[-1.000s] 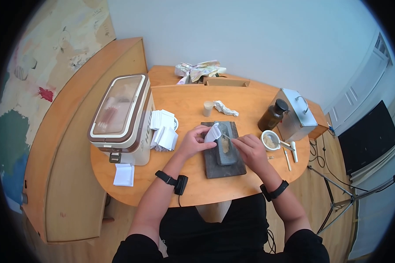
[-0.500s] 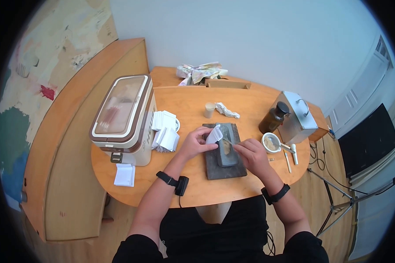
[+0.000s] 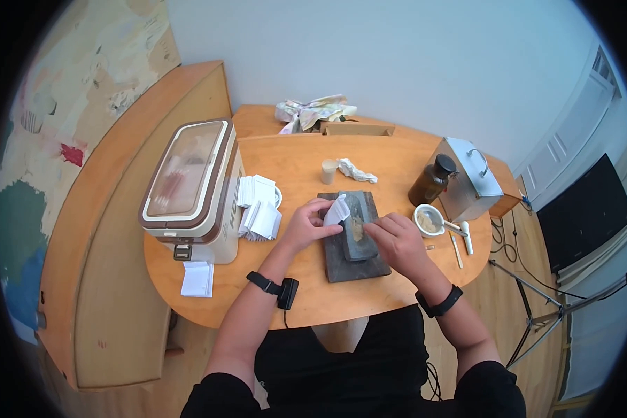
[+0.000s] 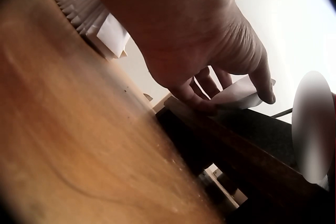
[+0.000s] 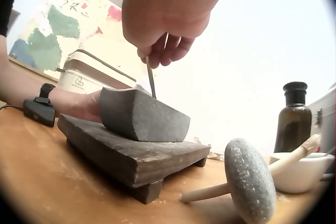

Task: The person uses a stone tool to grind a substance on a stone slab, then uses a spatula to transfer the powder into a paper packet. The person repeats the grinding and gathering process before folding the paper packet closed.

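Observation:
My left hand (image 3: 305,226) holds a folded white paper packet (image 3: 337,210) over the left side of a grey stone block (image 3: 360,251). In the left wrist view, thumb and fingers pinch that paper (image 4: 236,94). Tan powder (image 3: 357,230) lies in the block's hollow. My right hand (image 3: 401,245) is at the block's right; in the right wrist view its fingers pinch a thin tool (image 5: 151,79), whose lower end is hidden behind the block's rim. Under the block is a dark wooden stand (image 3: 336,270).
Stacked white papers (image 3: 260,219) and a large lidded container (image 3: 188,177) stand left. A cup (image 3: 329,171) and crumpled tissue (image 3: 357,172) lie behind the block. To the right are a brown bottle (image 3: 428,184), white mortar (image 3: 425,227) and metal box (image 3: 470,184).
My right hand has shifted slightly over the block's right edge, and the tool, earlier seen pointing toward the paper, is now hard to see in the head view. My left hand keeps its hold.

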`<state>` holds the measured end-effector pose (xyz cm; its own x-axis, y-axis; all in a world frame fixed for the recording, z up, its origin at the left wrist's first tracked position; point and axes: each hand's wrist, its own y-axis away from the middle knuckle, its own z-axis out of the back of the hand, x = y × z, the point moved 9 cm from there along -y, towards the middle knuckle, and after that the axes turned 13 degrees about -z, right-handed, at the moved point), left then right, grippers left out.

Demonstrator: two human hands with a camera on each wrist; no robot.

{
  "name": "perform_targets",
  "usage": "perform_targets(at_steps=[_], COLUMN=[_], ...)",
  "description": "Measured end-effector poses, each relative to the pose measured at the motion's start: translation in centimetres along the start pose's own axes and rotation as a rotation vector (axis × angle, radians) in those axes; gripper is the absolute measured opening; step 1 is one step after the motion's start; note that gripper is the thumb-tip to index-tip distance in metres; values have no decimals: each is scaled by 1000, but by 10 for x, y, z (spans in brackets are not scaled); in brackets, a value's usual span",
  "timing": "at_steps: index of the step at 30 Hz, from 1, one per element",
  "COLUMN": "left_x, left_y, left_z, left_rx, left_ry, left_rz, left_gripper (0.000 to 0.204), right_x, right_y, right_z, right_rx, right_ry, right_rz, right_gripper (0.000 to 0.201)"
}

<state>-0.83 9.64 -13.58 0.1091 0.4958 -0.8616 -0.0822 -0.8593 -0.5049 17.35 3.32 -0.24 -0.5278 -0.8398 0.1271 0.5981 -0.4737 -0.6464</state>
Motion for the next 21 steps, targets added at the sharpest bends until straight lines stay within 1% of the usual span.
perform_targets(at_steps=[4,6,9,10,12,15,17,21], left_x=[-2,-2,-1,-2,-3,-3,-3,-1], left_y=[0,0,1,1,-1,0,0,0], left_z=[1,2,0,0,-1,1,0,1], left_rx=[-15,-19,-11,-8,0,-6,-8,-14], left_ry=[-13,-8,19,5,-10,-29,2,-18], left_rz=[-2,-1,-8,-2,2,-3,-6,5], left_gripper=[60,60,60,60,59,58,59,60], right_x=[-9,-8,-6,-7,-11,-13,-10,-11], right_y=[1,4,5,5,3,5,6,5], right_z=[-6,-9,-1,-1,1,-4,-1,-1], right_rx=[-35,16,13,12,-51,-12,-17,-55], right_ry=[-30,-71,-78,-75,-52,-43,-51,-54], right_rz=[-30,-15,-36,-40,-57,-21,-20,-65], right_gripper=[27,29,30,30,29,29,29,27])
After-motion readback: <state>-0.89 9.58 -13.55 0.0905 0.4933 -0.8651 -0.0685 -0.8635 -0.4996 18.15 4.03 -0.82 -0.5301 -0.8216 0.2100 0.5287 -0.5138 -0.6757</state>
